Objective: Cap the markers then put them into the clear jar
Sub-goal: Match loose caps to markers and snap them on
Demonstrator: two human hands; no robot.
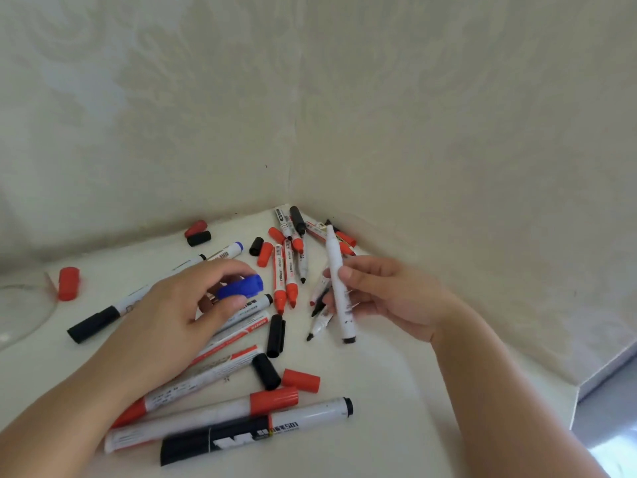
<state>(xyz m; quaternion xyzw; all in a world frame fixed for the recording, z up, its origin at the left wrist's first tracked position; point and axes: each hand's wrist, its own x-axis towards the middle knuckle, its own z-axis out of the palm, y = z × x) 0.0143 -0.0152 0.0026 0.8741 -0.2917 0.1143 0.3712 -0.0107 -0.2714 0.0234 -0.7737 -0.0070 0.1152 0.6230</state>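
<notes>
My left hand [179,312] pinches a blue cap [241,286] between thumb and fingers, just above the scattered markers. My right hand [386,294] holds a white uncapped marker [337,281] nearly upright, its black tip pointing away toward the wall corner. The blue cap and this marker are apart, about a hand's width. The clear jar [20,312] shows only partly at the left edge. Several markers and loose caps lie on the white table [379,391] between and around my hands.
Loose red caps [68,283] [300,380] and black caps [275,335] [266,371] lie among the markers. A big black-and-white marker [255,434] rests near the front. Two walls meet in a corner [293,198] behind the pile. The table's right edge [575,395] drops off.
</notes>
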